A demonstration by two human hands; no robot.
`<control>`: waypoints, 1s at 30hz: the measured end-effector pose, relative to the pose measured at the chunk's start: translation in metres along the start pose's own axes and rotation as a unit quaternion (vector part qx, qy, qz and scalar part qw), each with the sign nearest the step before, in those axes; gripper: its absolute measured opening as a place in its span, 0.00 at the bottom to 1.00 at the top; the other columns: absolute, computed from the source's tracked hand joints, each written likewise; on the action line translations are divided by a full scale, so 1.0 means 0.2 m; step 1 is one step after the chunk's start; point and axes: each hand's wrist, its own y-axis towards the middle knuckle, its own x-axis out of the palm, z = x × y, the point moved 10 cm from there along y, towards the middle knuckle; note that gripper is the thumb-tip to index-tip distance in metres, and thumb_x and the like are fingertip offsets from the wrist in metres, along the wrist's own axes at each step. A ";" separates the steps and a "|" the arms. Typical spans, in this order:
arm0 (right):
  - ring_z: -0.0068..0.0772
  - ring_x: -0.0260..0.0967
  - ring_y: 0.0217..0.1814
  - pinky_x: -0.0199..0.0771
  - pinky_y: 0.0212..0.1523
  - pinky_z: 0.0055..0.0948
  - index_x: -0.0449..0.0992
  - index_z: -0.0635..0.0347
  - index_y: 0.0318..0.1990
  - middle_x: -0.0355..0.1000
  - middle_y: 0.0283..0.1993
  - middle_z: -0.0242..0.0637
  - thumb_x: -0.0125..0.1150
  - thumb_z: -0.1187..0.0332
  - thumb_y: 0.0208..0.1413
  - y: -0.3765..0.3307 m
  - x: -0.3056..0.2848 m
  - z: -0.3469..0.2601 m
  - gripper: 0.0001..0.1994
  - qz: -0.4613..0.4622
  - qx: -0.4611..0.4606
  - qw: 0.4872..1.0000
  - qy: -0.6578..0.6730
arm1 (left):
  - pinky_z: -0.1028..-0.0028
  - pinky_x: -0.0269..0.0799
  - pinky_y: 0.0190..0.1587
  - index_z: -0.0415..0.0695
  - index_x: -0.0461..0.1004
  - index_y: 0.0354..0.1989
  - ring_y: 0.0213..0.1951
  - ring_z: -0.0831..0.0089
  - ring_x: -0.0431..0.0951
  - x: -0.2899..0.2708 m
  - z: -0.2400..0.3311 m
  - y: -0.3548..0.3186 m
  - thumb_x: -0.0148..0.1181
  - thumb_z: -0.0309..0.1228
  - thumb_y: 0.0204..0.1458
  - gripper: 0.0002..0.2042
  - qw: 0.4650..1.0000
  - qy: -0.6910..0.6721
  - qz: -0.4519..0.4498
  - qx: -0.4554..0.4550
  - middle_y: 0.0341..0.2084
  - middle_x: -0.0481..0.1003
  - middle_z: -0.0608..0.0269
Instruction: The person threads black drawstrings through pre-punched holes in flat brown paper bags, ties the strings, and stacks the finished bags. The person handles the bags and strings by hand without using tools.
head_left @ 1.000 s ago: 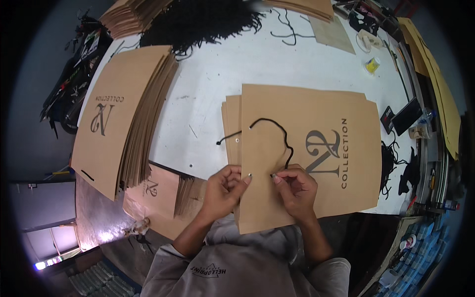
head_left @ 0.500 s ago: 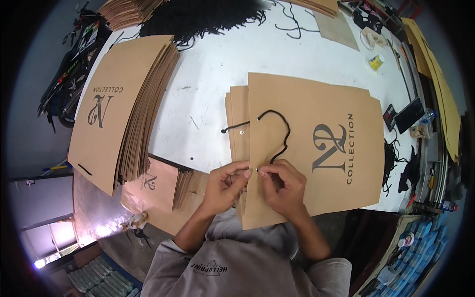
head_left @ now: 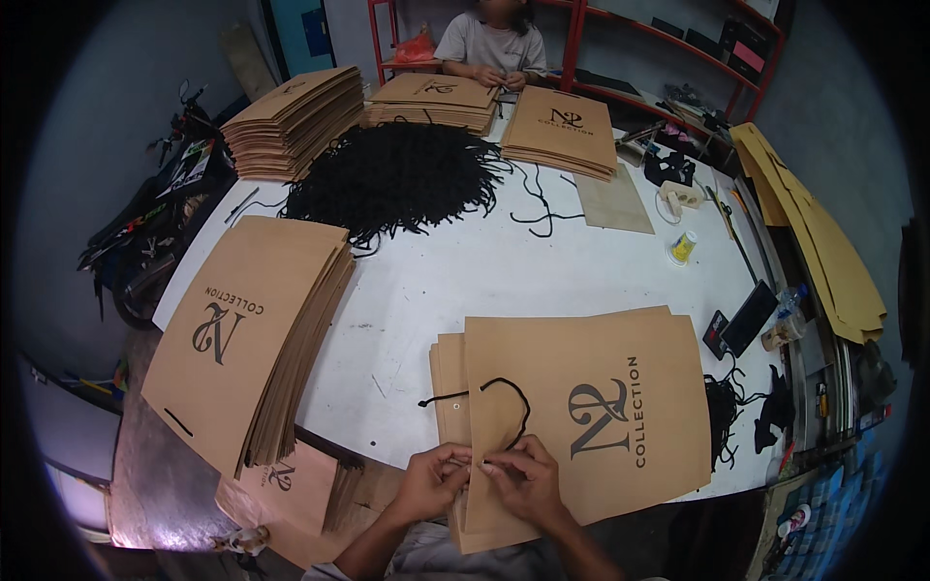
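Observation:
A flat brown paper bag (head_left: 581, 353) with a dark printed logo lies in front of me on other bags. Its top edge faces left. A black cord (head_left: 527, 407) passes through the farther hole, its knotted end lying past the edge, and loops back toward the nearer hole. My right hand (head_left: 531, 487) is closed, pinching the cord at that nearer hole. At the bag's edge, my left hand (head_left: 426, 491) has thumb and fingers closed on the paper. Whether it also grips the cord's tip behind the edge is hidden.
On the white table (head_left: 387, 300) stand a tall bag stack (head_left: 247, 320) at left and a heap of black cords (head_left: 397, 179) farther back. A co-worker (head_left: 494, 48) is at the far side behind more bags. A yellow-and-white cup (head_left: 683, 249) and a phone-like dark device (head_left: 749, 318) are at right.
The view has tilted up, bringing the far table side, red shelves and the co-worker into sight. Both hands keep about the same hold at the bag's nearer hole.

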 end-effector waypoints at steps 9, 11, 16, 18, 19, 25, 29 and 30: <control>0.34 0.67 0.41 0.71 0.42 0.29 0.85 0.55 0.44 0.63 0.42 0.38 0.74 0.75 0.49 -0.06 0.04 -0.13 0.13 -0.040 -0.064 0.997 -0.007 | 0.71 0.82 0.42 0.37 0.65 0.68 0.37 0.72 0.83 0.02 0.20 -0.17 0.60 0.26 0.64 0.24 0.990 -0.016 -0.142 -0.016 0.36 0.82 0.55; 0.35 0.67 0.41 0.72 0.43 0.29 0.85 0.54 0.43 0.64 0.42 0.38 0.73 0.77 0.49 -0.07 0.04 -0.13 0.12 -0.039 -0.049 0.998 -0.009 | 0.72 0.82 0.41 0.40 0.56 0.74 0.34 0.73 0.82 0.05 0.14 -0.15 0.59 0.28 0.65 0.30 0.981 -0.089 -0.148 -0.090 0.35 0.82 0.55; 0.38 0.76 0.46 0.78 0.52 0.35 0.82 0.60 0.34 0.71 0.43 0.43 0.67 0.81 0.50 -0.24 0.11 -0.39 0.06 -0.078 -0.181 0.978 0.071 | 0.73 0.82 0.40 0.46 0.46 0.78 0.31 0.75 0.80 0.08 -0.03 -0.04 0.58 0.26 0.65 0.36 0.992 -0.029 -0.068 -0.101 0.32 0.79 0.59; 0.39 0.79 0.39 0.81 0.45 0.33 0.81 0.61 0.36 0.75 0.37 0.42 0.65 0.82 0.53 -0.16 0.07 -0.38 0.06 -0.039 -0.125 0.989 0.072 | 0.75 0.81 0.39 0.44 0.50 0.76 0.33 0.76 0.81 0.08 0.01 -0.06 0.59 0.22 0.63 0.34 0.993 -0.080 -0.062 -0.056 0.32 0.79 0.61; 0.39 0.79 0.37 0.81 0.43 0.32 0.81 0.62 0.37 0.76 0.36 0.42 0.65 0.82 0.54 -0.11 0.07 -0.28 0.06 -0.011 -0.032 0.995 0.096 | 0.75 0.81 0.39 0.42 0.52 0.74 0.34 0.76 0.81 0.09 0.02 -0.09 0.60 0.20 0.62 0.33 0.992 -0.107 -0.058 -0.037 0.32 0.79 0.62; 0.39 0.78 0.38 0.78 0.40 0.32 0.78 0.67 0.43 0.75 0.37 0.42 0.64 0.77 0.59 -0.01 0.16 -0.07 0.07 -0.059 0.038 0.997 -0.033 | 0.75 0.80 0.38 0.36 0.71 0.49 0.35 0.74 0.83 -0.03 0.29 -0.15 0.62 0.15 0.56 0.14 0.937 0.269 0.146 0.168 0.31 0.79 0.57; 0.37 0.75 0.39 0.75 0.40 0.31 0.78 0.66 0.45 0.73 0.40 0.42 0.62 0.75 0.61 0.00 0.17 -0.11 0.07 -0.154 0.040 0.987 0.004 | 0.71 0.80 0.39 0.35 0.77 0.38 0.35 0.67 0.84 0.03 0.42 -0.13 0.65 0.16 0.53 0.06 0.886 0.338 0.081 0.308 0.34 0.81 0.54; 0.36 0.74 0.38 0.74 0.40 0.30 0.78 0.65 0.45 0.72 0.41 0.43 0.61 0.75 0.61 0.00 0.17 -0.10 0.07 -0.179 0.057 0.982 0.023 | 0.71 0.80 0.39 0.35 0.78 0.37 0.35 0.65 0.84 0.02 0.40 -0.12 0.66 0.16 0.53 0.06 0.907 0.307 0.081 0.276 0.34 0.81 0.54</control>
